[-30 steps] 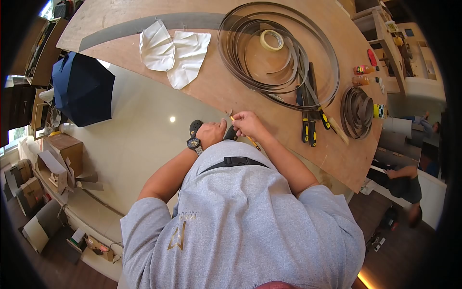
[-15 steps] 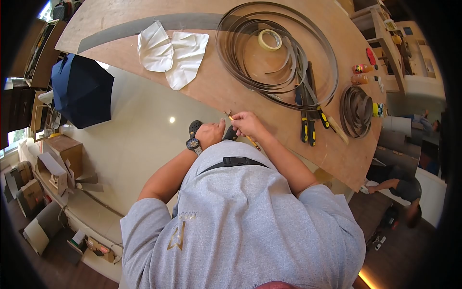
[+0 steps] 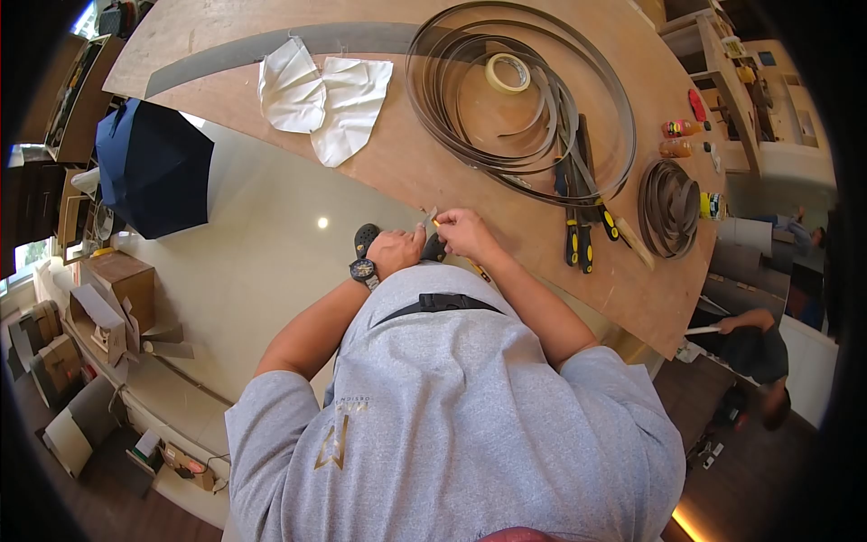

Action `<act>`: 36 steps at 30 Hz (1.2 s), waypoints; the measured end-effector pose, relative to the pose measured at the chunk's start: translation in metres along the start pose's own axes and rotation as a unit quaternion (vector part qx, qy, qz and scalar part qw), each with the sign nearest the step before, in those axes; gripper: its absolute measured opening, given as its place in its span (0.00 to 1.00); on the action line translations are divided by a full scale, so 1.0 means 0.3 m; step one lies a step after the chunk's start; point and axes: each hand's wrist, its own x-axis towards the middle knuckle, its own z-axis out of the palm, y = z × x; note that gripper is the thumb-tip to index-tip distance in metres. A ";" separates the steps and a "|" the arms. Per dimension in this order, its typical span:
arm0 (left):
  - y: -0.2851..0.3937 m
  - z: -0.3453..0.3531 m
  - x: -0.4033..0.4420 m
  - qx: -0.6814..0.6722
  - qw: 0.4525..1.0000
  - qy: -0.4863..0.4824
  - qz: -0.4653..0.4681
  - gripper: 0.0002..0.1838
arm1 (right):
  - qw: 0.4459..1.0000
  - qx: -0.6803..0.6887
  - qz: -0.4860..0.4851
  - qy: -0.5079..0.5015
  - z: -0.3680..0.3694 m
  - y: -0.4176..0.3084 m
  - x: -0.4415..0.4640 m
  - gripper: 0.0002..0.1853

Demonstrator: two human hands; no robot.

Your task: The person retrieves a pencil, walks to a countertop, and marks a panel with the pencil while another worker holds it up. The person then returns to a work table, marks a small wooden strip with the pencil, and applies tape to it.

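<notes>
My right hand point(image 3: 465, 233) is closed around a slim yellow, pencil-like stick point(image 3: 480, 270), whose dark-banded end sticks out below the palm. Close beside it, my left hand point(image 3: 396, 253) has its fingers closed, thumb and forefinger raised at a small thin greyish piece point(image 3: 430, 217) near the stick's other end. The fingers hide most of that piece. Both hands meet in front of my belly, just off the edge of the wooden table point(image 3: 406, 185). A watch point(image 3: 363, 271) is on my left wrist.
Coiled dark edging strips point(image 3: 623, 99), a tape roll point(image 3: 508, 74), black-and-yellow-handled tools point(image 3: 585, 257), a smaller coil point(image 3: 668, 210) and white cloth pieces point(image 3: 352, 108) lie on the table. A dark blue umbrella point(image 3: 153, 172) stands open at left. Another person point(image 3: 763, 348) works at right.
My hands stay nearly in place, with the fingers and the thin piece shifting slightly around the stick. The person at right has raised an arm and now holds a pale, long thing.
</notes>
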 end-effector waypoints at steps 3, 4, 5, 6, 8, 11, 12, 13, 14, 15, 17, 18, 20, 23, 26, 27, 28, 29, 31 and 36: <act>-0.005 0.005 0.000 -0.017 1.000 0.007 -0.001 0.20 | 0.999 -0.039 -0.016 0.015 0.003 -0.006 -0.005 0.17; -0.001 -0.005 0.003 -0.019 1.000 -0.020 -0.013 0.20 | 0.998 -0.050 -0.022 0.018 0.004 -0.004 -0.004 0.17; 0.004 -0.016 0.007 -0.021 0.998 -0.048 -0.026 0.21 | 0.998 -0.060 -0.029 0.020 0.005 -0.002 -0.003 0.17; 0.006 -0.024 0.010 -0.023 0.996 -0.075 -0.039 0.21 | 0.997 -0.066 -0.032 0.023 0.006 -0.001 -0.002 0.16; 0.005 -0.023 0.009 -0.029 0.997 -0.063 -0.038 0.20 | 0.996 -0.079 -0.037 0.028 0.008 0.003 -0.001 0.16; 0.001 0.000 0.004 -0.028 0.998 -0.031 -0.041 0.19 | 0.988 -0.121 -0.080 0.046 0.013 0.043 0.029 0.16; -0.001 0.011 0.002 -0.026 0.999 -0.018 -0.043 0.18 | 0.990 -0.117 -0.065 0.042 0.012 0.056 0.035 0.15; -0.002 0.015 0.001 -0.027 0.999 -0.013 -0.043 0.18 | 0.992 -0.113 -0.050 0.038 0.010 0.040 0.026 0.15; -0.003 0.019 0.000 -0.028 0.999 -0.008 -0.044 0.18 | 0.993 -0.109 -0.034 0.034 0.009 0.029 0.019 0.15; -0.004 0.023 0.000 -0.029 0.999 -0.003 -0.044 0.18 | 0.992 -0.116 -0.041 0.037 0.009 0.032 0.021 0.15; 0.003 0.002 0.003 -0.035 0.998 -0.018 -0.044 0.18 | 0.989 -0.130 -0.054 0.043 0.011 0.040 0.025 0.15; 0.007 -0.006 0.004 -0.039 0.998 -0.026 -0.043 0.18 | 0.988 -0.132 -0.059 0.046 0.009 0.044 0.026 0.15; 0.004 -0.001 0.003 -0.042 0.998 -0.015 -0.032 0.17 | 0.987 -0.135 -0.069 0.051 0.010 0.045 0.023 0.15; 0.006 -0.006 0.004 -0.036 0.999 -0.012 -0.037 0.18 | 0.987 -0.130 -0.076 0.051 0.011 0.047 0.023 0.14; 0.006 -0.015 0.010 -0.032 0.998 -0.043 -0.043 0.20 | 0.987 -0.132 -0.072 0.052 0.011 0.037 0.016 0.14; 0.006 -0.018 0.012 -0.032 0.997 -0.058 -0.042 0.21 | 0.986 -0.137 -0.075 0.053 0.010 0.032 0.013 0.14; 0.007 -0.021 0.013 -0.031 0.997 -0.064 -0.042 0.21 | 0.985 -0.143 -0.078 0.053 0.008 0.027 0.008 0.14; 0.010 -0.025 0.013 -0.030 0.996 -0.071 -0.042 0.21 | 0.984 -0.148 -0.081 0.054 0.007 0.025 0.005 0.14; 0.010 -0.018 0.009 -0.025 0.997 -0.056 -0.038 0.20 | 0.986 -0.143 -0.073 0.054 0.008 0.025 0.005 0.14; 0.008 0.002 0.007 -0.017 0.999 -0.008 -0.044 0.17 | 0.983 -0.154 -0.085 0.053 0.007 0.030 0.006 0.13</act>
